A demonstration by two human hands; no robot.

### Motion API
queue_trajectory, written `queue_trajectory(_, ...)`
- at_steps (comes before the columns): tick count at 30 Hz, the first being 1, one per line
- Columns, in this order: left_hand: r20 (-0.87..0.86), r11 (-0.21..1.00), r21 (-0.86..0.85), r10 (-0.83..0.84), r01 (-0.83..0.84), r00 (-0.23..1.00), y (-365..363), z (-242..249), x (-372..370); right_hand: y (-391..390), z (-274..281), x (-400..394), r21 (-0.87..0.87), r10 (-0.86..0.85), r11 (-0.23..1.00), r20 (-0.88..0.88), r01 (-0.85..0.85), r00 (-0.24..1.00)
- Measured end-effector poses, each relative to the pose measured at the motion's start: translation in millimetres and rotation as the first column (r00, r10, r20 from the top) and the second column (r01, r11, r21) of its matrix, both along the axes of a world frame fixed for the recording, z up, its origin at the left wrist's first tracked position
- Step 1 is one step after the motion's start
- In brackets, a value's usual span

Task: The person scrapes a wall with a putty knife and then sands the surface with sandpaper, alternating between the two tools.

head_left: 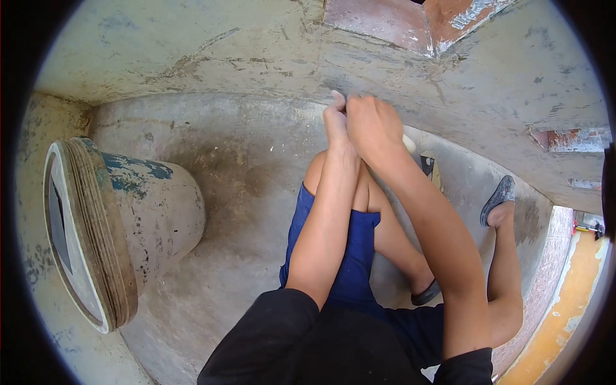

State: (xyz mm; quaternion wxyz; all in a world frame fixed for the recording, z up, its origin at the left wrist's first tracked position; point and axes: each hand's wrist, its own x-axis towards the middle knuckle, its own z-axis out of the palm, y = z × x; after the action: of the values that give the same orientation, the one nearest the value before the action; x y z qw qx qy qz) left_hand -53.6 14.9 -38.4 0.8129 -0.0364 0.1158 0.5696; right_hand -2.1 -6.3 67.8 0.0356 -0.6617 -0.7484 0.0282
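My left hand point(336, 127) and my right hand point(373, 125) are close together in front of the wall, above my knees. The left has its fingers curled, with a thumb or fingertip pointing up and pale dust on the skin. My right hand is closed like a fist, the back of it toward me. A small dark bit shows between the two hands, too little to identify. Behind my right wrist, a rounded whitish thing point(409, 143) is partly covered. Close to it on the floor is a flat black and yellowish piece point(430, 168).
A stained bucket point(160, 221) with a thick ridged rim is at left, beside the side wall. The scuffed wall point(256, 58) runs ahead, with reddish recesses point(391, 25) in it. My legs and dark shoes point(499, 197) take up the floor at right.
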Motion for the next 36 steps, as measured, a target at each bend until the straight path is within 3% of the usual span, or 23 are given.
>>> queue_trajectory(2,0.045,0.997,0.054,-0.059,0.056,0.997,-7,2,8,-8,1,6,0.03,-0.039,0.999,0.015,0.039,0.999)
queue_trajectory(5,-0.053,0.982,-0.178,-0.072,0.061,0.996,-8,16,22,-10,2,17,-0.001,-0.064,0.998,0.041,0.064,0.997)
queue_trajectory(8,-0.047,0.981,-0.193,-0.009,0.0,0.999,-2,26,9,3,2,6,-0.065,-0.102,0.993,-0.037,0.1,0.994)
queue_trajectory(10,-0.061,0.985,-0.174,-0.001,-0.01,0.998,7,4,0,15,-5,-5,-0.059,0.025,0.998,-0.001,-0.025,1.0)
queue_trajectory(12,-0.064,0.985,-0.169,0.019,-0.03,0.998,3,-4,0,9,-6,-5,-0.048,0.034,0.998,0.004,-0.033,0.999)
queue_trajectory(15,-0.025,0.992,-0.111,-0.065,0.062,0.998,-9,2,14,-6,5,9,-0.042,-0.034,0.998,0.025,0.035,0.999)
queue_trajectory(17,0.317,0.979,0.177,-0.156,0.103,0.936,-4,-23,26,-9,6,12,-0.054,-0.081,0.995,0.036,0.083,0.996)
queue_trajectory(18,0.313,0.978,0.18,-0.155,0.102,0.937,-4,-11,21,-6,2,9,-0.045,-0.093,0.994,0.055,0.096,0.994)
queue_trajectory(20,-0.03,0.98,-0.186,-0.083,0.076,0.996,-9,28,12,3,-3,5,-0.036,-0.11,0.993,0.074,0.113,0.991)
queue_trajectory(21,-0.032,0.979,-0.186,-0.089,0.082,0.995,-7,21,10,9,-6,0,-0.072,-0.055,0.996,0.05,0.059,0.997)
queue_trajectory(23,-0.265,0.996,-0.083,-0.031,0.01,0.964,5,-7,0,16,-9,-6,-0.097,0.019,0.995,0.021,-0.017,1.0)
queue_trajectory(26,-0.203,0.993,-0.105,-0.071,0.05,0.977,-1,-35,12,7,-9,-2,-0.063,0.053,0.997,0.061,-0.049,0.997)
queue_trajectory(29,-0.1,0.984,-0.127,-0.136,0.123,0.986,-5,-49,26,-13,7,-3,-0.104,-0.067,0.992,-0.006,0.066,0.998)
queue_trajectory(31,-0.097,0.985,-0.141,-0.117,0.103,0.988,-2,-48,21,-16,6,-19,0.056,-0.3,0.954,0.145,0.295,0.943)
queue_trajectory(32,-0.092,0.985,-0.146,-0.103,0.089,0.99,1,-47,21,-8,0,-13,0.059,-0.306,0.952,0.143,0.3,0.941)
queue_trajectory(34,-0.101,0.985,-0.138,-0.118,0.104,0.988,1,-46,17,8,-11,2,-0.085,-0.054,0.995,0.0,0.054,0.999)
queue_trajectory(36,-0.119,0.989,-0.12,-0.104,0.089,0.987,3,-45,16,10,-12,-1,-0.082,-0.024,0.996,0.036,0.027,0.999)
